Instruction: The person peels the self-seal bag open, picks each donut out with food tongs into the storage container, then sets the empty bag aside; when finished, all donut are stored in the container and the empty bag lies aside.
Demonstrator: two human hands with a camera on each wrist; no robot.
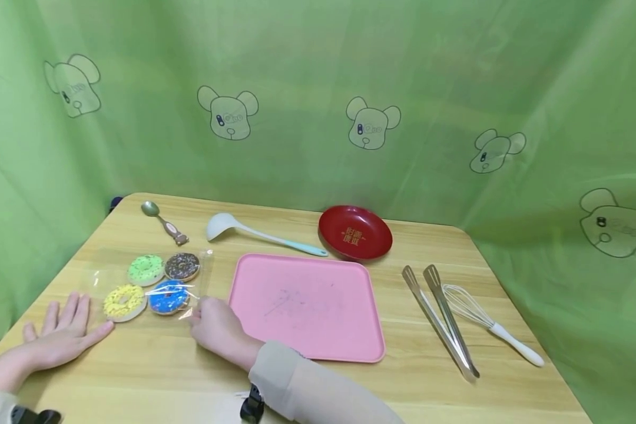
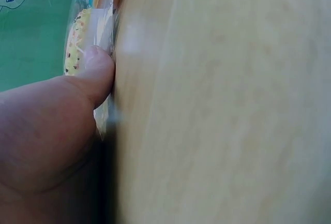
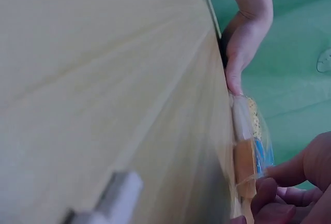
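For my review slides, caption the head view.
Right hand pinches a clear bag of four doughnuts; left hand lies spread.

Metal tongs (image 1: 437,321) lie beside a whisk (image 1: 499,331), a red dish (image 1: 356,231) near a ladle (image 1: 265,235).

Head view bright, sharp; glare streaks clear bag (image 1: 205,274); wrist views dimmer, tabletop (image 2: 222,105) blurred.

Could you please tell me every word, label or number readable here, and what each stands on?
None reads surely.
Plate: gold characters, too small and blurred to read.
Curtain: printed lettering, too faint to read.
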